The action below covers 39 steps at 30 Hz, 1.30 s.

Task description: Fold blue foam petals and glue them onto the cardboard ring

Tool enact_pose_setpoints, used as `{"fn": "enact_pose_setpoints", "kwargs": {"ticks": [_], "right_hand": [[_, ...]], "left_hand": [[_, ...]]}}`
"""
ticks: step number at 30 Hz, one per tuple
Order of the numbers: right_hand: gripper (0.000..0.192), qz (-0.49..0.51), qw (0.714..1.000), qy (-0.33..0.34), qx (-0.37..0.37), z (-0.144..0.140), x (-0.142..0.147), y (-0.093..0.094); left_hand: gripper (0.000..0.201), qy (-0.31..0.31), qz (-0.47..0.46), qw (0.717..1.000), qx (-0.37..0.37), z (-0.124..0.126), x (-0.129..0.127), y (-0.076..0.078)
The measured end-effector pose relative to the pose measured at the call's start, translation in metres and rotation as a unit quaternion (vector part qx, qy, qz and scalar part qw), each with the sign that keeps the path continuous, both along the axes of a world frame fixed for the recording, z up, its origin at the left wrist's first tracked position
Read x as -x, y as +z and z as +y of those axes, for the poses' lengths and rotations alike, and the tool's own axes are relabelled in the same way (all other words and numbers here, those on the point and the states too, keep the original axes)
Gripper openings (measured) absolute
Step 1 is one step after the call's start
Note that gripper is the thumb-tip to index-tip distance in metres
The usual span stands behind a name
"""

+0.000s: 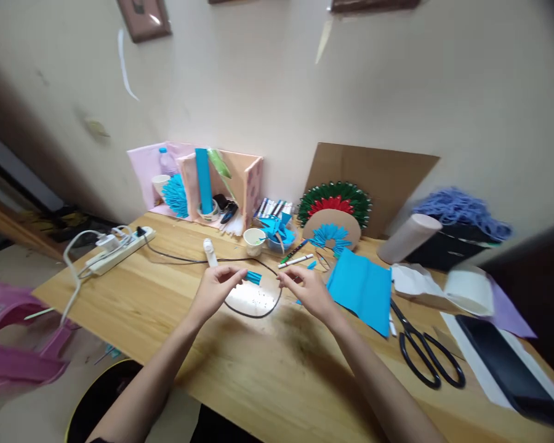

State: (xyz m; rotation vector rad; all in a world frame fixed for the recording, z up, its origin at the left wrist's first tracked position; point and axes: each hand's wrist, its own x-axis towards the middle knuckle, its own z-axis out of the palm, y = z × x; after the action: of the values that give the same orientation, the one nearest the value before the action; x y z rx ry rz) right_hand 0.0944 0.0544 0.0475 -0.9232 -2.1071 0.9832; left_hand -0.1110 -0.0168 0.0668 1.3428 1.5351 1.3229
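We hold both forearms out over the wooden table (258,375), reaching in from the lower corners and slanting toward each other, so the hands face one another with a gap between them. Our left hand (216,289) is angled inward, thumb and fingers pinched on one end of a small blue strip (253,278), which looks ridged and points across the gap toward the other hand. Our right hand (308,289) mirrors it, its wrist slightly bent and its fingers curled, thumb and forefinger brought close; we cannot tell whether those tips meet or grip something tiny. The blue strip's free end stops short of them.

Below the gap, a black cable (258,316) loops on the tabletop. Just beyond the left hand we see a white device (209,252), and past the space between both hands, a paper cup (254,242). Beside the right hand, on its outer side, lies a blue sheet (360,292), with black-handled scissors (418,338) farther out along the same side. Well outside the left hand sits a white power strip (120,252).
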Motion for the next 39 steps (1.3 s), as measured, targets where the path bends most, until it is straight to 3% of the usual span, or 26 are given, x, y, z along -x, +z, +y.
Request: {"fn": "enact_pose_setpoints", "kwargs": {"ticks": [3, 7, 11, 15, 18, 22, 25, 30, 39], "right_hand": [[0.024, -0.032, 0.999, 0.009, 0.016, 0.005, 0.046, -0.027], [0.036, -0.044, 0.999, 0.002, -0.006, 0.011, 0.119, -0.051], [0.046, -0.065, 0.997, -0.032, 0.007, 0.018, 0.180, -0.067], [0.029, -0.064, 0.997, -0.028, 0.022, 0.021, 0.211, -0.077], [0.025, -0.046, 0.998, -0.033, 0.031, 0.019, 0.211, -0.079], [0.040, -0.004, 0.999, -0.020, 0.046, 0.005, 0.180, -0.074], [0.042, 0.040, 0.992, 0.055, 0.104, -0.009, 0.149, -0.071], [0.038, 0.037, 0.978, 0.117, 0.168, -0.027, 0.118, -0.072], [0.039, 0.049, 0.969, 0.105, 0.218, -0.029, 0.117, -0.092]], "left_hand": [[0.022, 0.090, -0.031, 0.995, 0.001, -0.027, 0.033, -0.019], [0.024, 0.212, -0.046, 0.976, 0.002, -0.049, 0.065, -0.040], [0.025, 0.284, -0.061, 0.957, -0.007, -0.043, 0.088, -0.056], [0.024, 0.319, -0.062, 0.946, -0.015, -0.027, 0.101, -0.072], [0.025, 0.336, -0.064, 0.940, -0.012, -0.020, 0.106, -0.085], [0.026, 0.340, -0.081, 0.937, 0.004, -0.018, 0.109, -0.101], [0.024, 0.334, -0.106, 0.936, 0.016, -0.018, 0.110, -0.108], [0.022, 0.315, -0.144, 0.938, 0.029, -0.015, 0.108, -0.111], [0.023, 0.286, -0.172, 0.942, 0.026, -0.014, 0.105, -0.113]]}}
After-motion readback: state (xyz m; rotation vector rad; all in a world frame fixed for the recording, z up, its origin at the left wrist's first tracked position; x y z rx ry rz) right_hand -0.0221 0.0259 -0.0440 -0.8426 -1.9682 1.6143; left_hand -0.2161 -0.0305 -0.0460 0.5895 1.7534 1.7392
